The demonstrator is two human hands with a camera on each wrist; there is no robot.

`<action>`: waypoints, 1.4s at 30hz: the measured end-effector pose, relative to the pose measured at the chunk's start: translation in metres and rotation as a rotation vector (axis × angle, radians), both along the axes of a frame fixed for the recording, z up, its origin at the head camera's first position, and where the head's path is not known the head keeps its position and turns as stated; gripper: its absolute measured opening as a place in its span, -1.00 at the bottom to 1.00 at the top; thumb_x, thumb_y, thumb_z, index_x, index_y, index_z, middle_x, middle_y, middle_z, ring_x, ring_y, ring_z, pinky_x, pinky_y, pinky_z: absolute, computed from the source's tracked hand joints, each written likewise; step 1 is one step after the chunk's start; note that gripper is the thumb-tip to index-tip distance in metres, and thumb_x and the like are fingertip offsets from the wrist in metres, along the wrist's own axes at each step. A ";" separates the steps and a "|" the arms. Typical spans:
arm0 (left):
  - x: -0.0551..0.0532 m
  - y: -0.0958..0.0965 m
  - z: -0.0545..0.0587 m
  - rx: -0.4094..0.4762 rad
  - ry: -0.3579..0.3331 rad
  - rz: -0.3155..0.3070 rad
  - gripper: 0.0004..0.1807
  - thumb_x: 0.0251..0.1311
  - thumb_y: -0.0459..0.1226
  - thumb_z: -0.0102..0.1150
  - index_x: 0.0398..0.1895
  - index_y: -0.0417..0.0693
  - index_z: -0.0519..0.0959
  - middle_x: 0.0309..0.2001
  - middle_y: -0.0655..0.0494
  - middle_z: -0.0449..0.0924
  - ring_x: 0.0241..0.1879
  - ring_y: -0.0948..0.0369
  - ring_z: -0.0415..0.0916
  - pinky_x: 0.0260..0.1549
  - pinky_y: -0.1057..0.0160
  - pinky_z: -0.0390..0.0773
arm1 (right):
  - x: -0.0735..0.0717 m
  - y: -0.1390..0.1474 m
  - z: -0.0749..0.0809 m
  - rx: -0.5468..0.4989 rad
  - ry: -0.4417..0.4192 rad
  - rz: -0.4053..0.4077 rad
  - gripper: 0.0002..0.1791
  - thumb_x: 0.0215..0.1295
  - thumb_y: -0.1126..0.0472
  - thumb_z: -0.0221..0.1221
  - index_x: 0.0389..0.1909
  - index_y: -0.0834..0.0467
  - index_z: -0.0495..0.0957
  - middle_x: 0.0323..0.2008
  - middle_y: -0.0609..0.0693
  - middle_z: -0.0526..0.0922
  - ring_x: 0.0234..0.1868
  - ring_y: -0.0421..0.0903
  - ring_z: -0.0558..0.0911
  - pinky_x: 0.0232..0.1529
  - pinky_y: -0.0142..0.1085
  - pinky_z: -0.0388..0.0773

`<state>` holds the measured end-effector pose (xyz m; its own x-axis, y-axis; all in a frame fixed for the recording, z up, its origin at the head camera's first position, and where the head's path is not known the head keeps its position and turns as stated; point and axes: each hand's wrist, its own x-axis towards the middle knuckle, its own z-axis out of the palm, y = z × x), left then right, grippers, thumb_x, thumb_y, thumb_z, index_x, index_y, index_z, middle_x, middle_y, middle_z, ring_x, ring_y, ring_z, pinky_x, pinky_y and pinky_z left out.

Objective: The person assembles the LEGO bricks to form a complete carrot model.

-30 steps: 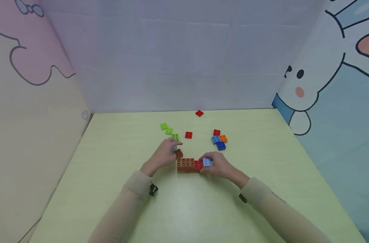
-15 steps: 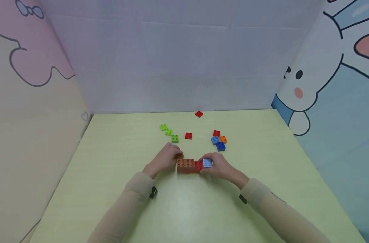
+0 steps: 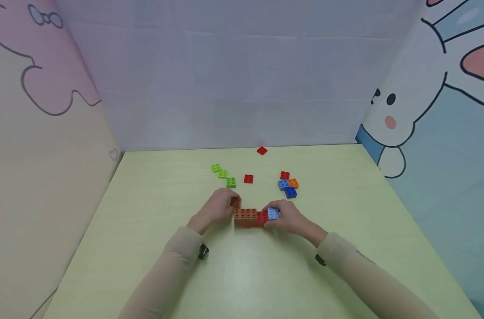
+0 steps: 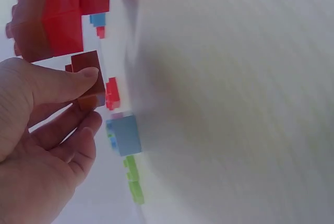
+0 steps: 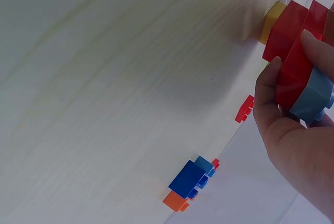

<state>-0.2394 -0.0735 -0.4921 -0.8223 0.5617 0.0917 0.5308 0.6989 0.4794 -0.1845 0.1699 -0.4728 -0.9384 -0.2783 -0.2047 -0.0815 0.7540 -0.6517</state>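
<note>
My left hand pinches a small brown brick between thumb and fingers. That brick is beside the left end of a joined brick structure, just beyond it; in the left wrist view a narrow gap separates them. Brown and red bricks make up most of the structure, with a light blue brick at its right end and a yellow brick underneath. My right hand grips the structure by that right end, thumb and fingers on opposite sides. Part of the structure is hidden behind the right fingers.
Beyond the left hand lie several green bricks and a loose blue brick. A red brick lies mid-table, another red brick near the back edge. Blue bricks, an orange brick and a red brick cluster at right.
The left hand has shifted slightly down toward the structure and turned the brown brick from a slant to nearly square with it. The right hand has kept its grip in place.
</note>
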 end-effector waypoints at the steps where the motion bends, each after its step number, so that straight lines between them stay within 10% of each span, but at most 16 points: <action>1: 0.000 0.000 0.002 0.011 -0.016 0.010 -0.59 -0.02 -0.50 0.23 -0.02 -0.21 0.62 -0.09 0.00 0.61 -0.03 0.08 0.49 0.02 0.14 0.41 | 0.000 0.000 0.000 0.001 0.000 0.000 -0.60 -0.01 0.12 0.46 -0.09 -0.03 0.64 -0.07 -0.05 0.53 -0.07 -0.03 0.43 -0.09 -0.12 0.44; 25: 0.007 -0.002 0.028 0.139 -0.017 0.028 -0.61 0.11 -0.34 0.33 0.04 -0.20 0.59 -0.15 0.05 0.59 -0.19 0.14 0.52 -0.23 0.25 0.51 | -0.002 0.001 0.001 -0.002 -0.026 -0.011 -0.60 0.00 0.14 0.45 -0.08 -0.03 0.62 -0.05 -0.03 0.51 -0.02 0.00 0.41 -0.05 -0.07 0.43; 42: 0.031 0.037 0.042 0.207 -0.126 -0.070 -0.67 0.16 -0.26 0.30 0.01 -0.08 0.60 -0.16 0.22 0.54 -0.13 0.21 0.48 -0.21 0.32 0.51 | -0.004 0.001 -0.002 0.007 0.015 0.003 -0.57 -0.06 0.15 0.49 -0.11 0.06 0.63 -0.14 -0.07 0.56 -0.08 -0.05 0.45 -0.09 -0.13 0.47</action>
